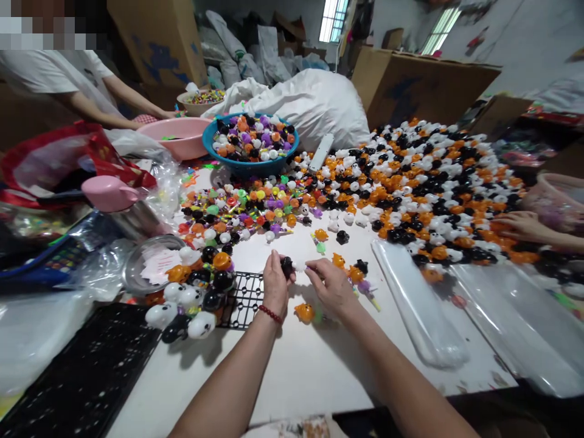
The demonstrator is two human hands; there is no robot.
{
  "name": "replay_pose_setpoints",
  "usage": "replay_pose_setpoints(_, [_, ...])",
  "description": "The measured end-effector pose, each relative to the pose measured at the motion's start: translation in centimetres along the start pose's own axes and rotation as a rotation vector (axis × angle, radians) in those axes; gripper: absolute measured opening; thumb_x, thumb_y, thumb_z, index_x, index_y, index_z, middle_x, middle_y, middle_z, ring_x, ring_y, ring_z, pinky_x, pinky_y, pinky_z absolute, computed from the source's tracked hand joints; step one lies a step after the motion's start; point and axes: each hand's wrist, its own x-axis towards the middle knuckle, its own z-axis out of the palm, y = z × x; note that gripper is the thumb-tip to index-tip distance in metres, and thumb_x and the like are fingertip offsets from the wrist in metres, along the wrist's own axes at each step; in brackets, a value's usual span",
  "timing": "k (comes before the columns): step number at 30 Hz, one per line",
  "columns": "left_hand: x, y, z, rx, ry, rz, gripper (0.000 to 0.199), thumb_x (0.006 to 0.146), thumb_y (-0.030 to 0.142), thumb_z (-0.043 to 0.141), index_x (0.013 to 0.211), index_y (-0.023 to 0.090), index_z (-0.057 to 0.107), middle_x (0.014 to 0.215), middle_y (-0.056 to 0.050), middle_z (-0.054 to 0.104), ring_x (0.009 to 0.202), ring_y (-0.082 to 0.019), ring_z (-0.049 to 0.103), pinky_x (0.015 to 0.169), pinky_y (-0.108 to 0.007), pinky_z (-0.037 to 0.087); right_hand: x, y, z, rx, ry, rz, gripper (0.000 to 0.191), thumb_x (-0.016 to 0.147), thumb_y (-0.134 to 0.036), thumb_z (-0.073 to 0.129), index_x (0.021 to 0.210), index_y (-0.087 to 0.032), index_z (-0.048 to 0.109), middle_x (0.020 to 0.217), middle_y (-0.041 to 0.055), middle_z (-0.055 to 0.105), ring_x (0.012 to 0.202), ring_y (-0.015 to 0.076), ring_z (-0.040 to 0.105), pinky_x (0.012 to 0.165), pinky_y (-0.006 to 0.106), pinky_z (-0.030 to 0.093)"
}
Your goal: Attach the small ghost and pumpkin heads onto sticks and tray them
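Gripping a black toy figure (286, 265) in the left hand (276, 281), with a red beaded bracelet (270, 314) at the wrist. Pinching a white toy figure (300, 266) with the fingertips of the right hand (329, 283), at three o'clock of the black one and seemingly touching it.

Lying at six o'clock from the two hands, an orange figure (304, 312); at nine, beside a black grid (244, 301), a cluster of black, white and orange figures (201, 296).

Spread beneath everything, a white table (314, 377). Laid on it at four o'clock, a stack of clear plastic bags (422, 304). Heaped at two o'clock, a big pile of orange, black and white figures (438, 188), with a co-worker's hand (520, 226) reaching in at three. Slumped at twelve o'clock, a white sack (319, 109), with a bright window (333, 21) behind; at one, a cardboard box (438, 91).

Standing at eleven o'clock, a blue basin (237, 164) full of purple, orange, black and white pieces; beyond it, a pink basin (185, 149) with something green inside. Set at nine o'clock, a round container (129, 267) holding paper slips (159, 264).
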Motion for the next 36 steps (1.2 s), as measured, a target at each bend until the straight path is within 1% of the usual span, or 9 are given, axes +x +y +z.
replay_pose_setpoints(8, [-0.6, -0.2, -0.3, 0.245, -0.051, 0.121, 0.051, 0.089, 0.072, 0.045, 0.079, 0.022, 0.053, 0.051, 0.006, 0.049, 0.039, -0.01, 0.043, 0.039, -0.021, 0.033, -0.4, -0.1, -0.6, -0.085, -0.075, 0.012, 0.014, 0.095, -0.026, 0.053, 0.1, -0.023, 0.066, 0.093, 0.0061, 0.069, 0.085, 0.02, 0.063, 0.08, 0.033, 0.049])
replay_pose_setpoints(14, [-1.0, -0.1, -0.4, 0.486, -0.042, 0.25, 0.049, 0.094, 0.063, 0.044, 0.07, 0.021, 0.055, 0.059, 0.001, 0.053, 0.056, -0.014, 0.047, 0.056, -0.026, 0.038, -0.3, -0.5, -0.4, -0.073, -0.122, 0.023, 0.016, 0.095, -0.026, 0.053, 0.093, -0.022, 0.069, 0.087, 0.0055, 0.069, 0.079, 0.0186, 0.062, 0.076, 0.031, 0.048])
replay_pose_setpoints(20, [-0.8, -0.1, -0.4, 0.579, -0.069, 0.248, 0.048, 0.094, 0.058, 0.045, 0.064, 0.022, 0.052, 0.062, 0.0, 0.053, 0.063, -0.017, 0.045, 0.065, -0.029, 0.036, -0.3, -0.7, 0.9, 0.017, -0.12, 0.113, 0.018, 0.094, -0.022, 0.053, 0.092, -0.02, 0.07, 0.088, 0.0052, 0.071, 0.081, 0.0182, 0.064, 0.077, 0.031, 0.048])
replay_pose_setpoints(23, [-0.3, 0.0, -0.8, 0.649, -0.048, 0.262, 0.047, 0.096, 0.056, 0.042, 0.066, 0.022, 0.053, 0.062, 0.0, 0.053, 0.062, -0.017, 0.046, 0.064, -0.03, 0.033, 0.7, 0.5, 0.6, 0.038, -0.2, 0.126, 0.018, 0.095, -0.024, 0.053, 0.096, -0.021, 0.071, 0.092, 0.0042, 0.072, 0.085, 0.0177, 0.064, 0.08, 0.031, 0.048])
replay_pose_setpoints(26, [0.0, 0.0, -1.0, 0.736, 0.004, 0.285, 0.042, 0.097, 0.051, 0.044, 0.067, 0.024, 0.053, 0.058, 0.001, 0.052, 0.058, -0.018, 0.043, 0.061, -0.03, 0.029, 3.0, 2.9, -0.4, -0.133, -0.132, 0.134, 0.021, 0.097, -0.025, 0.05, 0.104, -0.02, 0.069, 0.106, 0.0083, 0.072, 0.1, 0.0215, 0.062, 0.092, 0.036, 0.046])
replay_pose_setpoints(28, [-0.1, -0.1, -1.0, 0.79, -0.042, 0.337, 0.038, 0.095, 0.045, 0.05, 0.064, 0.024, 0.053, 0.056, 0.001, 0.049, 0.056, -0.019, 0.041, 0.062, -0.03, 0.027, 4.7, 4.6, -0.6, -0.366, -0.062, 0.167, 0.02, 0.096, -0.026, 0.054, 0.108, -0.016, 0.067, 0.111, 0.0136, 0.07, 0.107, 0.0267, 0.057, 0.097, 0.04, 0.042])
replay_pose_setpoints(31, [-0.2, -0.4, -0.8, 0.834, -0.173, 0.472, 0.036, 0.092, 0.035, 0.057, 0.058, 0.024, 0.05, 0.06, -0.001, 0.05, 0.063, -0.02, 0.043, 0.067, -0.031, 0.029, 6.6, 6.7, 0.2, -0.568, -0.091, 0.194, 0.019, 0.091, -0.023, 0.061, 0.107, -0.013, 0.064, 0.108, 0.0179, 0.068, 0.106, 0.0308, 0.055, 0.095, 0.042, 0.041])
replay_pose_setpoints(33, [-0.1, -0.7, -0.9, 0.83, -0.194, 0.521, 0.036, 0.09, 0.032, 0.059, 0.057, 0.023, 0.049, 0.065, -0.002, 0.051, 0.068, -0.02, 0.045, 0.07, -0.031, 0.03, 7.4, 7.6, 1.1, -0.564, -0.097, 0.201, 0.019, 0.089, -0.016, 0.057, 0.107, -0.012, 0.063, 0.109, 0.019, 0.066, 0.103, 0.0299, 0.056, 0.092, 0.04, 0.042])
replay_pose_setpoints(36, [0.3, -0.9, -1.3, 0.789, -0.151, 0.511, 0.035, 0.091, 0.032, 0.058, 0.059, 0.022, 0.048, 0.068, -0.001, 0.05, 0.066, -0.019, 0.044, 0.067, -0.031, 0.03, 8.1, 8.6, 2.0, -0.46, -0.044, 0.271, 0.025, 0.085, -0.011, 0.051, 0.107, -0.014, 0.062, 0.108, 0.0162, 0.066, 0.097, 0.0266, 0.058, 0.086, 0.036, 0.045])
